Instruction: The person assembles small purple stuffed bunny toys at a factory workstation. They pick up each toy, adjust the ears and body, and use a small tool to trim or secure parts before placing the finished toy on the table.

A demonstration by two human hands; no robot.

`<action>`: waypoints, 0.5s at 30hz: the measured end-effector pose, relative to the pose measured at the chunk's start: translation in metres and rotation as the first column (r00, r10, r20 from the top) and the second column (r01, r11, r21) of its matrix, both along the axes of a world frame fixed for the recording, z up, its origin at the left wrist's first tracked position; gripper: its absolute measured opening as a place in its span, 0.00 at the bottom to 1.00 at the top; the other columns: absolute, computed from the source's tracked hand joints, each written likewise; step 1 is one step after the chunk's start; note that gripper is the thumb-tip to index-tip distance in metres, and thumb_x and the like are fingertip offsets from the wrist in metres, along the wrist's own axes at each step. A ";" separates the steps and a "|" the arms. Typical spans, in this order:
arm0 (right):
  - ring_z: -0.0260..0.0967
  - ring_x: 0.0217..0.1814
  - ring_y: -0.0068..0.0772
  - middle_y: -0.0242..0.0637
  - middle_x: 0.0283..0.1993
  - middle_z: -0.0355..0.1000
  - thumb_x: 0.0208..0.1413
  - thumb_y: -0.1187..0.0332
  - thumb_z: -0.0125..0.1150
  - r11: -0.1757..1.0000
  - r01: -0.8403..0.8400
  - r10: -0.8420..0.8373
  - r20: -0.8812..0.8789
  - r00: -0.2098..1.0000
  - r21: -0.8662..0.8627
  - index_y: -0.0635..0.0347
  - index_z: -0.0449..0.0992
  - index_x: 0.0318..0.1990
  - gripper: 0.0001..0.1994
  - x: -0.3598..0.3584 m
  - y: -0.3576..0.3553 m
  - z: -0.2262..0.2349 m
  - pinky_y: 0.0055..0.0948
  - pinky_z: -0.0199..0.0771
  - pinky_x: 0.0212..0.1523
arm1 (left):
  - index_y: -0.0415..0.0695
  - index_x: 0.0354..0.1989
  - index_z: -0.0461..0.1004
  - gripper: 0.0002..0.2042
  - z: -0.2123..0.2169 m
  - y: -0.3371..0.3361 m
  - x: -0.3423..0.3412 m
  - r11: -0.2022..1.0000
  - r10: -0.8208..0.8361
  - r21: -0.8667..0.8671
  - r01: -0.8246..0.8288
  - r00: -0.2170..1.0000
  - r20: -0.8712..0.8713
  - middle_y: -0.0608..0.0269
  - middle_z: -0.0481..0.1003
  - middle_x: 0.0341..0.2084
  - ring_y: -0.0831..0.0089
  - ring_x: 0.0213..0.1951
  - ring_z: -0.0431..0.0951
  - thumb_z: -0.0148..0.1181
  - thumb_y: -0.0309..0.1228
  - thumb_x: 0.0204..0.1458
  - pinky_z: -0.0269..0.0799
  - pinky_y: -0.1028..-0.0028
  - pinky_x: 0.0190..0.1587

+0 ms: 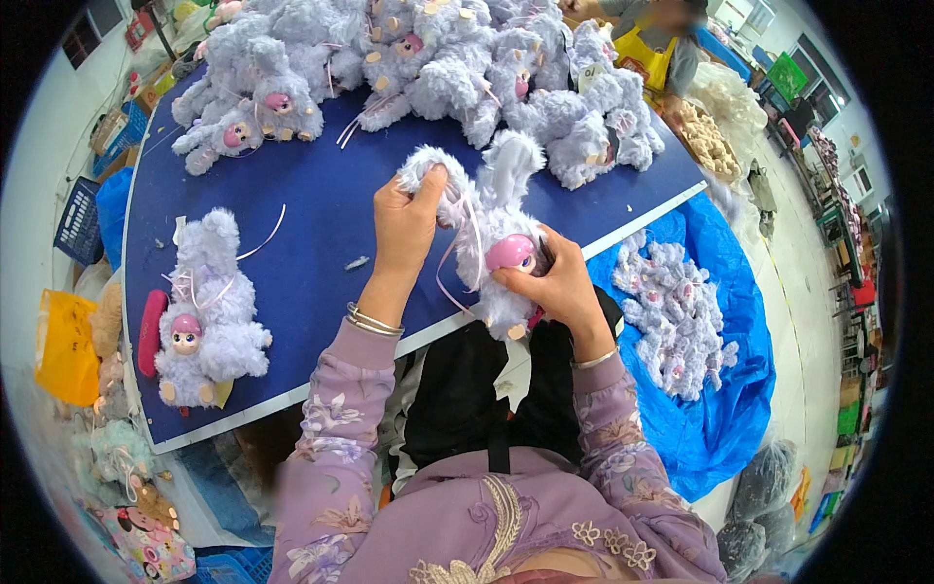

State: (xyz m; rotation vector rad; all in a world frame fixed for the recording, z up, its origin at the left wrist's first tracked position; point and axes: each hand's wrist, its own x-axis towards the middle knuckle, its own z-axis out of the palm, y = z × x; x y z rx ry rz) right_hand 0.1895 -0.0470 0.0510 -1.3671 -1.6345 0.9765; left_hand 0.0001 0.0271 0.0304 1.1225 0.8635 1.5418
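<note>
Head view: at centre, the left hand (407, 222) pinches one ear of a lilac plush rabbit (491, 243); the right hand (555, 282) grips its pink face. More plush toys (428, 58) lie at twelve o'clock on the blue table (311, 204).

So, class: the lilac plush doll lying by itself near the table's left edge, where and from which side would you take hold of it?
Probably the plush doll's soft torso, above the pink face, coming straight down from above. It lies flat on the blue table with open cloth to its right, while a red pad hugs its left side. Both hands are busy: the left hand and right hand hold another doll.
</note>
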 end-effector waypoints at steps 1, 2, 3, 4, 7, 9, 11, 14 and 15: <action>0.68 0.33 0.16 0.31 0.33 0.75 0.40 0.67 0.72 1.000 0.005 -0.005 -0.034 0.999 0.010 0.68 0.75 0.41 0.20 -0.001 0.000 0.001 0.21 0.71 0.35 | 0.39 0.30 0.76 0.08 -0.002 0.002 0.003 0.996 0.078 0.039 -0.076 0.996 -0.051 0.73 0.74 0.24 0.86 0.28 0.70 0.56 0.30 0.56 0.66 0.80 0.29; 0.68 0.33 0.16 0.31 0.32 0.75 0.40 0.67 0.72 1.000 0.011 -0.010 -0.068 0.998 0.021 0.68 0.75 0.40 0.20 -0.005 -0.001 0.002 0.21 0.71 0.35 | 0.39 0.31 0.76 0.08 -0.004 0.004 0.005 0.985 0.157 0.081 -0.149 0.983 -0.098 0.73 0.74 0.25 0.85 0.28 0.71 0.56 0.30 0.57 0.67 0.80 0.30; 0.68 0.33 0.16 0.32 0.32 0.75 0.40 0.67 0.72 0.999 0.019 -0.015 -0.102 0.995 0.032 0.68 0.75 0.40 0.20 -0.008 -0.001 0.002 0.21 0.71 0.34 | 0.38 0.32 0.76 0.07 -0.005 0.004 0.006 0.983 0.168 0.077 -0.164 0.984 -0.058 0.72 0.75 0.26 0.85 0.29 0.71 0.56 0.30 0.57 0.68 0.80 0.30; 0.68 0.32 0.16 0.33 0.32 0.75 0.39 0.66 0.73 0.998 0.015 -0.010 -0.089 0.996 0.053 0.68 0.74 0.40 0.21 -0.007 0.001 -0.001 0.22 0.71 0.34 | 0.38 0.33 0.76 0.07 -0.004 0.004 0.008 0.982 0.173 0.073 -0.171 0.985 -0.012 0.71 0.75 0.26 0.85 0.29 0.72 0.56 0.30 0.57 0.68 0.80 0.30; 0.68 0.32 0.16 0.34 0.31 0.75 0.38 0.66 0.74 0.991 0.063 -0.057 -0.054 0.997 0.115 0.68 0.73 0.37 0.20 -0.011 0.003 -0.002 0.23 0.71 0.34 | 0.40 0.42 0.74 0.11 0.004 0.000 0.005 1.000 0.011 -0.025 -0.009 0.994 0.104 0.70 0.75 0.33 0.84 0.33 0.73 0.55 0.33 0.58 0.70 0.80 0.33; 0.67 0.32 0.16 0.32 0.29 0.74 0.39 0.66 0.74 0.974 0.154 -0.136 -0.119 0.984 0.167 0.67 0.71 0.36 0.20 -0.015 0.009 -0.010 0.22 0.70 0.33 | 0.40 0.47 0.71 0.15 -0.004 -0.001 0.005 0.969 -0.237 -0.029 0.244 0.958 0.159 0.68 0.73 0.39 0.83 0.40 0.72 0.56 0.36 0.56 0.70 0.80 0.37; 0.67 0.34 0.16 0.33 0.34 0.73 0.42 0.67 0.73 0.973 0.160 -0.102 -0.312 0.944 0.164 0.67 0.69 0.42 0.22 -0.022 0.013 -0.006 0.22 0.70 0.34 | 0.39 0.49 0.70 0.17 -0.002 -0.008 0.010 0.894 -0.446 0.057 0.445 0.895 0.012 0.65 0.73 0.42 0.81 0.44 0.72 0.61 0.34 0.53 0.72 0.78 0.42; 0.66 0.35 0.16 0.33 0.40 0.73 0.46 0.68 0.70 0.932 -0.060 0.097 -0.087 0.991 0.357 0.67 0.69 0.48 0.23 -0.001 0.023 -0.001 0.21 0.70 0.35 | 0.38 0.49 0.70 0.19 0.009 -0.016 0.009 0.817 -0.573 -0.071 0.572 0.819 0.004 0.64 0.74 0.42 0.79 0.43 0.73 0.65 0.30 0.49 0.71 0.76 0.45; 0.67 0.35 0.16 0.32 0.42 0.72 0.51 0.66 0.66 0.996 -0.006 0.029 -0.262 0.965 0.086 0.66 0.68 0.53 0.23 0.007 0.017 0.010 0.19 0.70 0.37 | 0.38 0.49 0.71 0.20 0.010 -0.015 0.007 0.783 -0.603 -0.128 0.609 0.793 0.089 0.64 0.74 0.42 0.79 0.43 0.73 0.66 0.29 0.48 0.71 0.76 0.45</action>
